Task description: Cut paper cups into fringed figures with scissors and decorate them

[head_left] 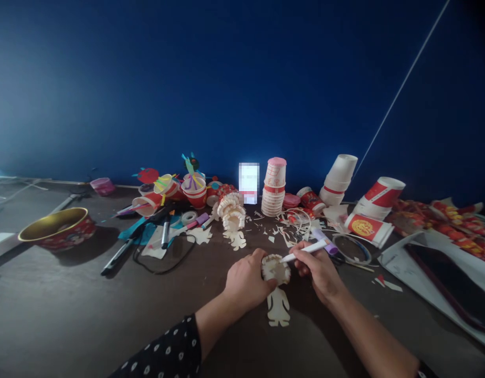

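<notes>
Against left hand (247, 282), within its grip, paper cutout (278, 303); right hand (319, 270) clamped on pen (310, 248).

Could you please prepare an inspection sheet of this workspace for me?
Surface: dark table, paper scraps scattered beyond the hands.
Job's things: cream cutout with a rounded, fringed top; white pen.
Clutter: stacked paper cups, red bowl at left, phone at right.
Hands: left hand holds the cutout's top; right hand's fingers grip the pen, its tip at the fringe.
Cables: black cord, looped at left.
Surroundings: blue wall behind.
</notes>
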The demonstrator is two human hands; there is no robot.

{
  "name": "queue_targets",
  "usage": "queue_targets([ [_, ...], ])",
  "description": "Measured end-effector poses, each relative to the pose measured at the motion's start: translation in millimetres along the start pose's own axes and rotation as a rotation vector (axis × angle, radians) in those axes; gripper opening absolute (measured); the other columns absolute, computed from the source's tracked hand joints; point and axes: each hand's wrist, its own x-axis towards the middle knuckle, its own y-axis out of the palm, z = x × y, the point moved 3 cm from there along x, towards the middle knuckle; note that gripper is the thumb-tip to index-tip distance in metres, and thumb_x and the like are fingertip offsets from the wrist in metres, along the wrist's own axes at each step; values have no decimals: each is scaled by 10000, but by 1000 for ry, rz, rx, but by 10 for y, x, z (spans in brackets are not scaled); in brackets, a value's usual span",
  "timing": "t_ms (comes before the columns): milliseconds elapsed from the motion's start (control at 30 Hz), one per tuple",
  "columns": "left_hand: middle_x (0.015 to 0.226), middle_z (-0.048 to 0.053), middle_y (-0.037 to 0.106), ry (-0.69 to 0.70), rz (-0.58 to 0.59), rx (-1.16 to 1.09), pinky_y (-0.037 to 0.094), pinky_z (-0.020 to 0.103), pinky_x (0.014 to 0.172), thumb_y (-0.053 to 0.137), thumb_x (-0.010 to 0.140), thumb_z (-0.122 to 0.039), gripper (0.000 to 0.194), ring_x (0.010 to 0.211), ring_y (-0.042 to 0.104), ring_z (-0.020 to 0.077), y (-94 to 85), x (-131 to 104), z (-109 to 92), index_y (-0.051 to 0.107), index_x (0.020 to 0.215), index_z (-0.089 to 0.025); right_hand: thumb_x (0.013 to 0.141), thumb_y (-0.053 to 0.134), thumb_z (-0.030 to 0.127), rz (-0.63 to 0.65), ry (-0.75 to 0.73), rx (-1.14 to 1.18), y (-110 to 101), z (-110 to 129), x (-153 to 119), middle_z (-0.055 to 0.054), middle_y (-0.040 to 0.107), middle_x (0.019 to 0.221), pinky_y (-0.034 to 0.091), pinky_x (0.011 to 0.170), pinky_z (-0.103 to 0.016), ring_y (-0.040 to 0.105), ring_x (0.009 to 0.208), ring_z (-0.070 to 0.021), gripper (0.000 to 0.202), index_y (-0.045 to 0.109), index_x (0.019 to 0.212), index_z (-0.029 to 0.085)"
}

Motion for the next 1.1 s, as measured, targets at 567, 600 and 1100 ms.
queue_targets([
  [567,657,1,575,-62,-71,-170,363,244,538,476,738,-448,342,631,549,160,-53,94,106,532,986,-220,694,568,313,-19,-4,-100,33,15,-8,38,478,435,288,385,-216,390,398,-95,180,528,581,178],
  [600,633,-4,558,-56,-103,-217,359,239,533,448,761,-432,310,598,528,143,-51,118,126,546,955,-213,697,564,312,-20,-4,-102,35,20,-8,35,480,435,287,383,-218,390,398,-96,183,525,580,178],
  [1100,754,-6,565,235,-15,-238,389,231,592,575,574,-224,507,645,498,130,-135,52,41,518,1077,-205,692,543,304,55,-14,-163,39,45,-21,32,488,460,306,392,-199,413,435,-102,159,546,595,178],
])
